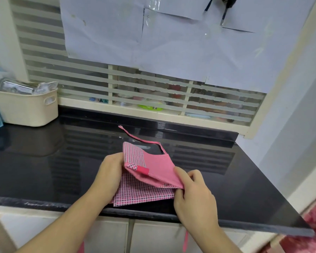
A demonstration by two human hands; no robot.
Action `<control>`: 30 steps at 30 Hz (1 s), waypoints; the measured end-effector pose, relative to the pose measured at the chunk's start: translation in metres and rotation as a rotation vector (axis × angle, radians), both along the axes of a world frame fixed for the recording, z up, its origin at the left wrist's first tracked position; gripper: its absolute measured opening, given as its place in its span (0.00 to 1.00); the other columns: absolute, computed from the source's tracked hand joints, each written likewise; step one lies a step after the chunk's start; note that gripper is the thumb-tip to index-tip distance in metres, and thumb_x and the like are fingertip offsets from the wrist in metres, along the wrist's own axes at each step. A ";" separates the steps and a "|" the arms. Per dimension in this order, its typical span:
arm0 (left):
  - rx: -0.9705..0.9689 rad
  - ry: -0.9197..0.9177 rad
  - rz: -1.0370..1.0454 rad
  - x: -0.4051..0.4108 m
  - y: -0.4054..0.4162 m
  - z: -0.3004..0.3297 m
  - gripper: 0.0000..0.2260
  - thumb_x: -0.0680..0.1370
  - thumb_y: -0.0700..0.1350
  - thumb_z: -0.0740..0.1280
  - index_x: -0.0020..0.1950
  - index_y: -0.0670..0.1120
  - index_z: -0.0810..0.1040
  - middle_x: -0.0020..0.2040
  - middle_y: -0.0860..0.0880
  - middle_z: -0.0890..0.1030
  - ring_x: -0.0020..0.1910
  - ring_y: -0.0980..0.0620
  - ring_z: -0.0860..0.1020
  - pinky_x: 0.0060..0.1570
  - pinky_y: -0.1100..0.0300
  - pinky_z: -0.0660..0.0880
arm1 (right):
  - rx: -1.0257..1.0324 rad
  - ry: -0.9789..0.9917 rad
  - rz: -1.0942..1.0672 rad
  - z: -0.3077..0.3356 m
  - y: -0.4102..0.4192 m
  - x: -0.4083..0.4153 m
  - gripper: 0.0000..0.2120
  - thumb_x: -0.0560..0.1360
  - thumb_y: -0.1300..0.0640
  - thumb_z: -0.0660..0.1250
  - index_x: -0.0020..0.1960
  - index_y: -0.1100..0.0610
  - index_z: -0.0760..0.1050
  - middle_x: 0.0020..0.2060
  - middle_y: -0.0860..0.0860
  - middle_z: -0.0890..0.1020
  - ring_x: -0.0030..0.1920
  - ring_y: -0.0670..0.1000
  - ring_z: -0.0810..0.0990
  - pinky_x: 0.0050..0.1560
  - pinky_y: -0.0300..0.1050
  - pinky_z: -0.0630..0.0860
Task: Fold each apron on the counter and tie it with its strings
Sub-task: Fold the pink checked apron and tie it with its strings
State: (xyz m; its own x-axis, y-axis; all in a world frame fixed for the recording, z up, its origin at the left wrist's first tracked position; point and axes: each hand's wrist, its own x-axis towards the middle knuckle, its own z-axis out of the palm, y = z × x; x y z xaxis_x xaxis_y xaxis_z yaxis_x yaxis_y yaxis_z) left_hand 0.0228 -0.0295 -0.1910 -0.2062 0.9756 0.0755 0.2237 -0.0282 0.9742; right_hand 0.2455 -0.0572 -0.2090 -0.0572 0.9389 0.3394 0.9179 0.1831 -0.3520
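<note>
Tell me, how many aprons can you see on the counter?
1. The pink checked apron lies partly folded at the front edge of the black counter, held between the left hand and right hand.

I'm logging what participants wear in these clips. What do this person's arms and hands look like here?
Both forearms are bare as far as the frame shows, with no sleeve in view. The left hand and right hand wear no gloves, and no rings, watch or bracelet show. The fingernails look short and unpainted.

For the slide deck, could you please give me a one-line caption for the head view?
Both hands, left and right, fold a pink checked apron on a black counter.
</note>
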 end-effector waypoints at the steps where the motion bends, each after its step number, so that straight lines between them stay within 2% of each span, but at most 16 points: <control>1: -0.005 -0.147 0.003 -0.002 -0.002 0.003 0.22 0.86 0.50 0.56 0.46 0.47 0.89 0.47 0.47 0.89 0.50 0.48 0.86 0.55 0.50 0.78 | 0.007 -0.026 0.034 -0.003 0.000 0.002 0.30 0.77 0.58 0.63 0.76 0.37 0.67 0.52 0.42 0.67 0.41 0.50 0.75 0.38 0.41 0.72; 3: -0.063 -0.331 0.045 -0.004 -0.003 0.005 0.25 0.85 0.59 0.57 0.47 0.45 0.87 0.47 0.43 0.88 0.49 0.42 0.86 0.58 0.44 0.77 | -0.004 -0.080 0.081 -0.009 0.001 0.006 0.30 0.76 0.59 0.64 0.76 0.40 0.69 0.54 0.42 0.68 0.42 0.50 0.76 0.38 0.43 0.76; 4: -0.084 -0.319 0.055 -0.003 -0.002 0.005 0.23 0.84 0.60 0.60 0.49 0.45 0.86 0.47 0.43 0.88 0.48 0.42 0.87 0.56 0.43 0.78 | -0.014 -0.089 0.082 -0.010 0.002 0.007 0.28 0.76 0.59 0.64 0.75 0.41 0.72 0.55 0.42 0.69 0.45 0.49 0.76 0.39 0.44 0.78; 7: -0.122 -0.132 0.104 0.002 0.002 0.006 0.05 0.83 0.45 0.69 0.58 0.48 0.81 0.46 0.49 0.89 0.42 0.49 0.88 0.45 0.46 0.83 | -0.046 -0.092 0.078 -0.011 0.007 0.008 0.23 0.78 0.58 0.61 0.71 0.44 0.75 0.56 0.42 0.69 0.55 0.47 0.75 0.48 0.44 0.79; 9: -0.131 -0.042 0.119 0.000 0.004 0.005 0.11 0.81 0.40 0.70 0.62 0.49 0.76 0.51 0.50 0.88 0.42 0.51 0.87 0.44 0.47 0.85 | -0.101 -0.055 0.125 -0.007 0.008 0.011 0.23 0.78 0.56 0.60 0.71 0.45 0.75 0.58 0.40 0.69 0.60 0.45 0.72 0.54 0.42 0.78; 10: -0.122 0.085 0.142 -0.002 0.005 0.004 0.15 0.80 0.40 0.70 0.65 0.50 0.73 0.57 0.52 0.85 0.47 0.51 0.86 0.48 0.48 0.84 | -0.150 -0.007 0.147 -0.002 0.008 0.013 0.22 0.76 0.54 0.60 0.69 0.45 0.76 0.59 0.39 0.69 0.62 0.44 0.70 0.57 0.42 0.76; 12: -0.046 0.442 0.185 -0.007 0.007 0.002 0.26 0.77 0.37 0.70 0.73 0.50 0.69 0.69 0.51 0.74 0.65 0.50 0.77 0.61 0.51 0.78 | -0.216 0.111 0.177 0.010 0.010 0.017 0.23 0.72 0.50 0.58 0.64 0.48 0.79 0.60 0.37 0.68 0.66 0.44 0.69 0.60 0.41 0.71; 14: 0.163 0.652 0.146 -0.003 0.007 0.008 0.27 0.75 0.33 0.67 0.73 0.49 0.71 0.73 0.52 0.67 0.73 0.50 0.68 0.72 0.51 0.70 | -0.161 0.195 0.193 0.022 0.019 0.012 0.24 0.72 0.50 0.56 0.64 0.49 0.80 0.62 0.37 0.70 0.67 0.43 0.69 0.62 0.39 0.67; 15: 0.245 0.703 0.063 0.003 0.008 0.010 0.25 0.76 0.33 0.65 0.71 0.48 0.74 0.73 0.52 0.69 0.73 0.50 0.69 0.74 0.51 0.68 | -0.104 0.212 0.197 0.028 0.026 0.005 0.23 0.74 0.52 0.56 0.65 0.49 0.79 0.63 0.38 0.72 0.66 0.43 0.70 0.63 0.39 0.68; 17: 0.236 0.825 -0.103 0.017 0.009 0.003 0.21 0.80 0.39 0.62 0.73 0.47 0.73 0.73 0.52 0.71 0.74 0.49 0.70 0.75 0.53 0.66 | -0.026 0.176 0.220 0.032 0.041 -0.013 0.22 0.78 0.56 0.56 0.69 0.52 0.77 0.67 0.43 0.75 0.68 0.47 0.73 0.68 0.45 0.71; 18: 0.158 0.901 -0.169 0.024 0.009 -0.006 0.21 0.83 0.44 0.59 0.78 0.48 0.69 0.78 0.51 0.68 0.78 0.49 0.66 0.78 0.54 0.62 | -0.024 0.117 0.258 0.029 0.049 -0.023 0.23 0.79 0.57 0.56 0.73 0.53 0.75 0.71 0.45 0.74 0.70 0.49 0.73 0.72 0.48 0.70; 20: -0.048 1.094 -0.242 0.034 0.007 -0.023 0.27 0.87 0.54 0.47 0.86 0.50 0.51 0.86 0.51 0.52 0.85 0.48 0.49 0.83 0.52 0.48 | -0.071 -0.066 0.348 0.013 0.060 -0.034 0.25 0.83 0.52 0.51 0.79 0.50 0.68 0.77 0.46 0.68 0.77 0.49 0.66 0.78 0.50 0.63; 22: -0.157 1.186 -0.256 0.034 0.004 -0.030 0.28 0.87 0.57 0.41 0.86 0.51 0.40 0.86 0.51 0.41 0.85 0.49 0.39 0.83 0.50 0.39 | -0.209 -0.202 0.357 -0.006 0.065 -0.034 0.26 0.86 0.45 0.43 0.84 0.44 0.56 0.83 0.42 0.56 0.83 0.47 0.51 0.83 0.52 0.51; 24: -0.161 1.201 -0.264 0.030 0.004 -0.030 0.29 0.86 0.59 0.41 0.85 0.51 0.38 0.86 0.51 0.39 0.84 0.49 0.37 0.82 0.50 0.37 | -0.310 -0.250 0.308 -0.016 0.067 -0.030 0.26 0.87 0.43 0.41 0.85 0.41 0.45 0.84 0.40 0.45 0.83 0.45 0.40 0.83 0.52 0.41; 27: -0.151 1.221 -0.298 0.023 -0.003 -0.027 0.31 0.85 0.63 0.40 0.85 0.54 0.37 0.85 0.52 0.36 0.84 0.50 0.34 0.82 0.51 0.35 | -0.317 -0.288 0.270 -0.016 0.067 -0.031 0.27 0.87 0.43 0.40 0.85 0.41 0.41 0.84 0.40 0.42 0.84 0.47 0.39 0.83 0.55 0.38; 30: -0.154 1.237 -0.301 0.016 -0.018 -0.028 0.37 0.79 0.71 0.35 0.84 0.57 0.35 0.84 0.51 0.33 0.83 0.48 0.32 0.81 0.49 0.34 | -0.324 -0.290 0.243 -0.015 0.066 -0.033 0.28 0.87 0.42 0.40 0.85 0.43 0.40 0.84 0.40 0.42 0.84 0.48 0.39 0.83 0.57 0.38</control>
State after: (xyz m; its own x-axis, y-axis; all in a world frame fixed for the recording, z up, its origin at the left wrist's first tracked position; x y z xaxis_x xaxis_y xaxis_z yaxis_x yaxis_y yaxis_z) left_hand 0.0384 -0.0476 -0.2189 0.1494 0.9870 -0.0594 0.9825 -0.1414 0.1212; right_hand 0.2122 0.0092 -0.2242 -0.3359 0.9414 -0.0297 0.9309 0.3271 -0.1625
